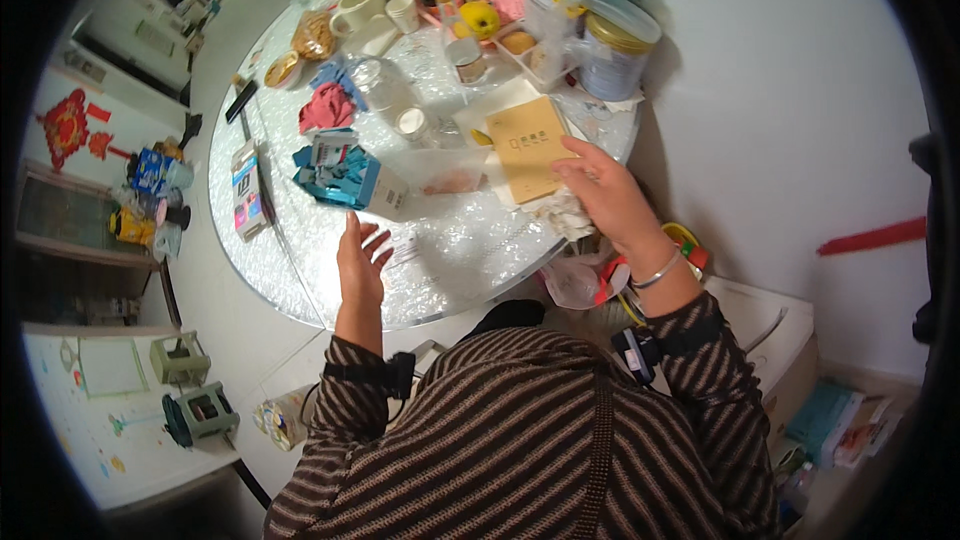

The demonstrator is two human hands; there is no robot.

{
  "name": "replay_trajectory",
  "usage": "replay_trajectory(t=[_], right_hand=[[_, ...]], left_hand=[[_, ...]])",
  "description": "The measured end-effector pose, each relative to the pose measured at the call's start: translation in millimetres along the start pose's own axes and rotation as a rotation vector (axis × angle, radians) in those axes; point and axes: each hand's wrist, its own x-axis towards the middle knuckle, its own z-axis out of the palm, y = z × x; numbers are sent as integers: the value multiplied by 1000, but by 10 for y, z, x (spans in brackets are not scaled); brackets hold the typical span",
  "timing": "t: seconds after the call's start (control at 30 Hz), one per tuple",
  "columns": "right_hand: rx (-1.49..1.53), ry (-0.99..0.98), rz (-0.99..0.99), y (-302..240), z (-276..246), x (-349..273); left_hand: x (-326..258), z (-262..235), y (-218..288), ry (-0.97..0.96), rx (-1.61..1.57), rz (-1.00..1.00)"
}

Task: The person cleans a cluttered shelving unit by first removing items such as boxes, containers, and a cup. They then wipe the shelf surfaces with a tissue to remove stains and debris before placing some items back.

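My right hand (612, 198), a silver bangle on its wrist, grips the right edge of a tan paper-covered notebook (528, 152). Beneath the notebook lie a pale sheet and crumpled white tissue (562, 214). Over the near part of the table, my left hand (361, 262) is open and holds nothing, its fingers apart. Just beyond it sit a teal crumpled package (338, 178) and a small white box (388, 195). Left of the notebook is a clear plastic bag (445, 172) with something orange-brown in it, its contents unclear.
Jars, cups, a yellow apple (480, 19) and a large lidded tin (618, 48) crowd the far side of the round table (300, 285). Glass jars (385, 85), a pink cloth (327, 108) and a long box (246, 190) stand leftward. A wall rises at right.
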Motion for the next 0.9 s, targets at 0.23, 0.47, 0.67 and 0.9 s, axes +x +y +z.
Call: replay_trajectory(t=[0.23, 0.47, 0.67, 0.9], right_hand=[[193, 358, -65, -271, -815, -1035], [280, 840, -226, -455, -1208, -2432], [230, 1454, -184, -223, -1185, -3916], [418, 1817, -220, 284, -1198, -4785]], left_hand=[[-511, 855, -73, -570, 316, -28], [-1212, 2541, -303, -1290, 467, 76], [-2057, 3188, -828, -1648, 512, -107], [-2636, 3473, -1005, -1852, 583, -78]])
